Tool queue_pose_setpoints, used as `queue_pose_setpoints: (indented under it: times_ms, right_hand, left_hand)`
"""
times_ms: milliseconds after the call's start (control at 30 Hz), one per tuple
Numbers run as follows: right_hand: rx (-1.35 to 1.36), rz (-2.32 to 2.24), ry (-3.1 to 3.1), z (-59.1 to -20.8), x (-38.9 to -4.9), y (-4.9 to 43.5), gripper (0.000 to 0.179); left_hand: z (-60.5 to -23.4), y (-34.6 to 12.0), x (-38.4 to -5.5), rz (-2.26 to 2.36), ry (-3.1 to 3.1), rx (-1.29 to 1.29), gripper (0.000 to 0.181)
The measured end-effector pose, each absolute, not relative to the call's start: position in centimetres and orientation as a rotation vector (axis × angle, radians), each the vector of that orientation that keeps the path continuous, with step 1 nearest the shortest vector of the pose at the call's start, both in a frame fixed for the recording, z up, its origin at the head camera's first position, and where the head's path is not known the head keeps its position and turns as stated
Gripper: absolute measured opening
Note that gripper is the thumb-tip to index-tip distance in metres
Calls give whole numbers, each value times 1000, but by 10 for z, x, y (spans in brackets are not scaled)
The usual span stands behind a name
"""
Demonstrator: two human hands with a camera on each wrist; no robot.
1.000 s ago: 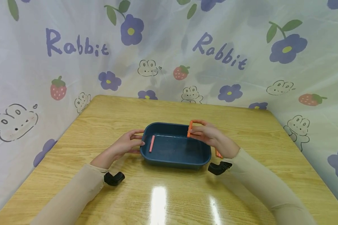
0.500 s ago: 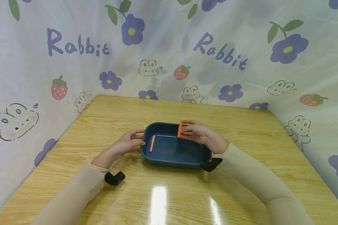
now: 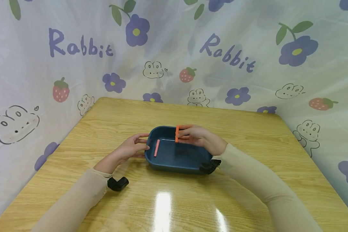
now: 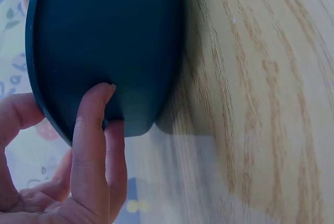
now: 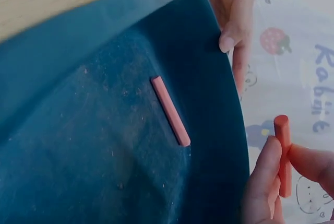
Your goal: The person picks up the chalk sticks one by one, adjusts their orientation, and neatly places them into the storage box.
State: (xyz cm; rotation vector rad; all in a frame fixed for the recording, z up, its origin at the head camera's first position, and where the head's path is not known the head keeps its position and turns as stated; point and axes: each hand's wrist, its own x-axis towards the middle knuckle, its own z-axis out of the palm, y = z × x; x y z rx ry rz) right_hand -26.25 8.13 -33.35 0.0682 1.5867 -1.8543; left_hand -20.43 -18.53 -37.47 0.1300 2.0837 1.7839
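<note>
A dark blue oval-cornered tub (image 3: 177,159) stands on the table. My left hand (image 3: 129,147) grips its left end, with fingertips on both sides of the rim in the left wrist view. On the tub's floor near that end lies a pink chalk stick (image 3: 156,148), also plain in the right wrist view (image 5: 171,112). My right hand (image 3: 198,136) pinches an orange chalk stick (image 3: 177,134) between thumb and fingers. It holds this stick upright over the far side of the tub, near the middle. The lower tip is close over the inside.
Around the tub spreads a wood-grain table (image 3: 119,209). A white curtain (image 3: 174,42) printed with rabbits and flowers hangs behind and at both sides. Black wrist mounts (image 3: 118,184) stick out from both sleeves, and the right one overlaps the tub's near right corner.
My right hand has moved left over the tub with the orange chalk. Its forearm now hides the sticks seen right of the tub earlier. The left hand and pink chalk have stayed put.
</note>
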Motion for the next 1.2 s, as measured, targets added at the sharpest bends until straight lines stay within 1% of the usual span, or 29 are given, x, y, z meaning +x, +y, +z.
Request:
queue_pose_setpoints:
  times_ms: [633,967,1200]
  right_hand:
    - [59,-1636,1579,-341,-278,49,55]
    - [105,-1533,1571,-355,-284,31,42]
    - [99,-1491,1598,-356,-288,22,39]
  left_hand:
    - [-375,-186,-205,1788,2068,124,61]
    - [-374,-185,-202,1800,2050,113,59]
    - [-373,-183,-202,1819,2054,104,60]
